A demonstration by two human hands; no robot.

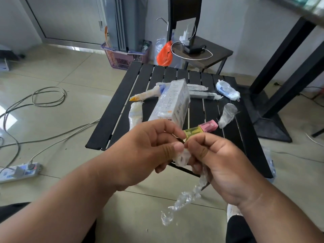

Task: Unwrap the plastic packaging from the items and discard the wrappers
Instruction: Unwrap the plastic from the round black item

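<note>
Above a black slatted table (122,102) strewn with wrapped items, chief among them a white box (172,104) just beyond the knuckles, a person's left hand (149,148) and right hand (215,160) meet. Each pinches the near end of a yellow-and-pink marker (199,130), whose long axis points away and rightward from the fingers. Its far half is bare; clear plastic wrap (182,200), twisted, trails below the right hand, likely needing a pull toward the wearer.
</note>
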